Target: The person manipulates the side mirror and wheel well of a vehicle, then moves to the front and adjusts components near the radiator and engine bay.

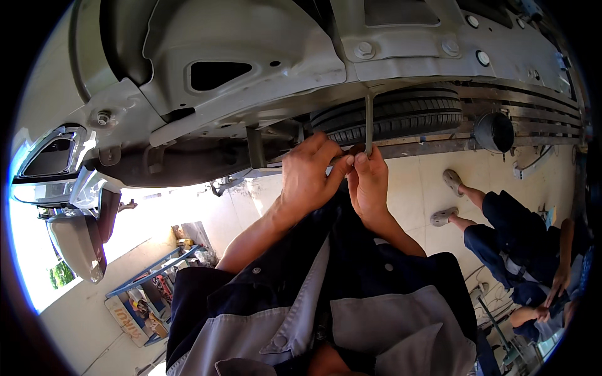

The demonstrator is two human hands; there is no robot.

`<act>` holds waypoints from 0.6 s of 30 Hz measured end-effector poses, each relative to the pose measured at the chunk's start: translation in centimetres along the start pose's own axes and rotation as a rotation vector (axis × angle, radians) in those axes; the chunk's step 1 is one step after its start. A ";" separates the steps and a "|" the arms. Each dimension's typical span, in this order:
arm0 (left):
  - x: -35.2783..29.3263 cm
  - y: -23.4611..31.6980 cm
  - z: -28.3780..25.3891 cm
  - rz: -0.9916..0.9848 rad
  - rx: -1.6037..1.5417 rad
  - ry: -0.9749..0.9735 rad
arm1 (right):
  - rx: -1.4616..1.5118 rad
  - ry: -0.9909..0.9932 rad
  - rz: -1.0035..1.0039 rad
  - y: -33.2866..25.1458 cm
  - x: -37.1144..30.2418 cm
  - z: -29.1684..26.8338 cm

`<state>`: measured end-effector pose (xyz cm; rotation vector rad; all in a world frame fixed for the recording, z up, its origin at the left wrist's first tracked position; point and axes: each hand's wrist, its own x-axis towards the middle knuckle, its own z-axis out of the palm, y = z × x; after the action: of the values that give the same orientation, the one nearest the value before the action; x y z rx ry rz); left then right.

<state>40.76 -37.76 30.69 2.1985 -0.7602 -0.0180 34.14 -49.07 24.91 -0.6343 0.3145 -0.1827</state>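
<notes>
Both my hands are raised together below the bare grey vehicle body panel (251, 103). A narrow grey strip (369, 119) runs down from the panel's lower edge, and my right hand (370, 185) is closed around its lower end. My left hand (308, 172) is closed too, its thumb and fingers pinched beside the right thumb. Something small and dark shows between the two hands, mostly covered by fingers, so its kind is unclear. Behind the strip lies a black tire (407, 116).
Hex bolts (364, 50) sit in the panel. A dark round can (494, 132) is by the slatted rack (533, 113) at right. A side mirror (78, 244) juts out at left, above a blue-framed shelf (144, 276) of parts. Another person (514, 244) stands at right.
</notes>
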 end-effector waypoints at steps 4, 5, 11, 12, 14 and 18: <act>0.0 0.1 0.2 -0.007 -0.003 0.020 | 0.032 0.002 0.007 -0.1 -0.1 0.1; 0.0 0.1 0.2 -0.015 -0.013 0.025 | 0.038 0.009 0.010 -0.2 -0.1 0.3; -0.5 0.3 0.3 -0.062 -0.069 0.041 | 0.044 0.024 0.019 -0.1 -0.4 0.7; -0.5 0.2 0.2 -0.079 -0.051 0.023 | 0.043 0.024 0.017 0.2 -0.4 0.6; -0.2 0.1 -0.1 -0.121 -0.018 -0.022 | 0.048 0.044 -0.005 0.4 -0.2 1.1; -0.2 0.1 -0.4 -0.053 -0.058 -0.031 | 0.005 -0.056 -0.020 0.6 0.6 -0.8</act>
<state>40.63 -37.42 31.02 2.1676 -0.7094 -0.0998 34.45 -49.21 23.84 -0.6364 0.2534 -0.1846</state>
